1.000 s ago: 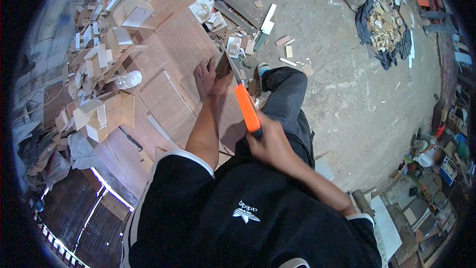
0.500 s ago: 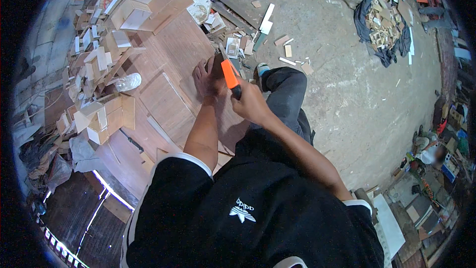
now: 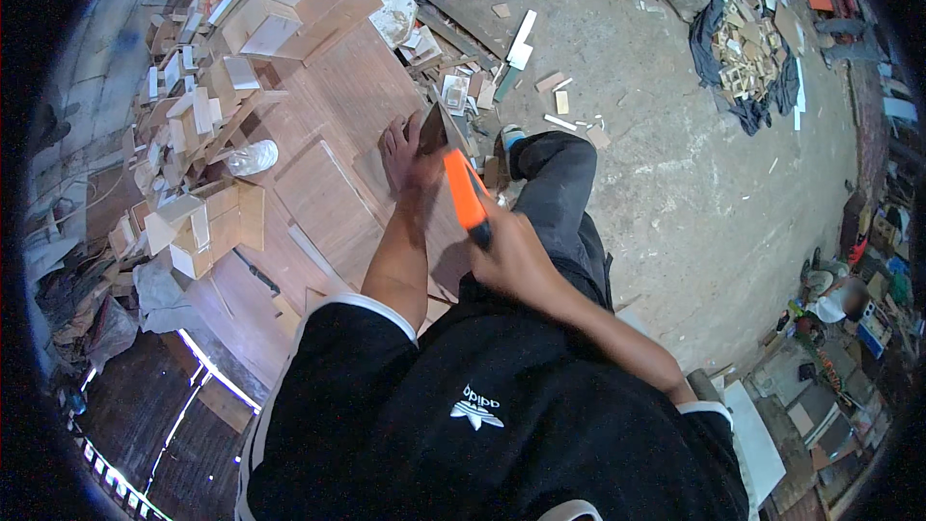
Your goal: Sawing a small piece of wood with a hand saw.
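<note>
A handsaw (image 3: 465, 191) with an orange and black handle is gripped in my right hand (image 3: 513, 249), its fingers wrapped round the handle. The saw's blade (image 3: 434, 127) points away from me, close beside my left hand and near the right edge of a brown wooden board (image 3: 352, 87). My left hand (image 3: 405, 156) lies on that board with its fingers spread. Whether a smaller piece is under my left palm cannot be made out. The blade's cutting edge and its contact with the wood are hidden from above.
Box-like wooden pieces (image 3: 227, 217) and stacked offcuts (image 3: 198, 111) line the left side of the work surface, near a clear plastic container (image 3: 253, 158). Scraps (image 3: 562, 101) litter the concrete floor. Farther right is a dark sheet heaped with offcuts (image 3: 748, 48). Another person (image 3: 834, 304) is at the far right.
My right hand has drawn the saw back toward me, showing more of the blade beside my left hand. The left hand stays in about the same place on the board.
</note>
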`<action>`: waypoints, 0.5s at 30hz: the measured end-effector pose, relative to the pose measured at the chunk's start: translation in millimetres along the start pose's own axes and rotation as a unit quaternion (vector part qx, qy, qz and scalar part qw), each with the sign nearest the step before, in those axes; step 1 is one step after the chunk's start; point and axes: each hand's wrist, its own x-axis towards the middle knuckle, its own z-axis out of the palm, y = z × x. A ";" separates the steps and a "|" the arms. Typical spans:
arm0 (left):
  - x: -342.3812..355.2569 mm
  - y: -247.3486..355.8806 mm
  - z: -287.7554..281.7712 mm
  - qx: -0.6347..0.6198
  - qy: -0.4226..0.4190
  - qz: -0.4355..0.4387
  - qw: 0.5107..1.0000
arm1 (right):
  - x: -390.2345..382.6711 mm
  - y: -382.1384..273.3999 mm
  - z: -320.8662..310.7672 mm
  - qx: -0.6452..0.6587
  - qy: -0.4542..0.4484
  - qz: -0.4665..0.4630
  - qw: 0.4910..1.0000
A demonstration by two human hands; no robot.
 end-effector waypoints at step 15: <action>4.2 6.0 0.9 -0.001 0.046 0.002 0.999 | -79.0 -69.5 -34.8 -0.004 -0.023 -0.056 0.998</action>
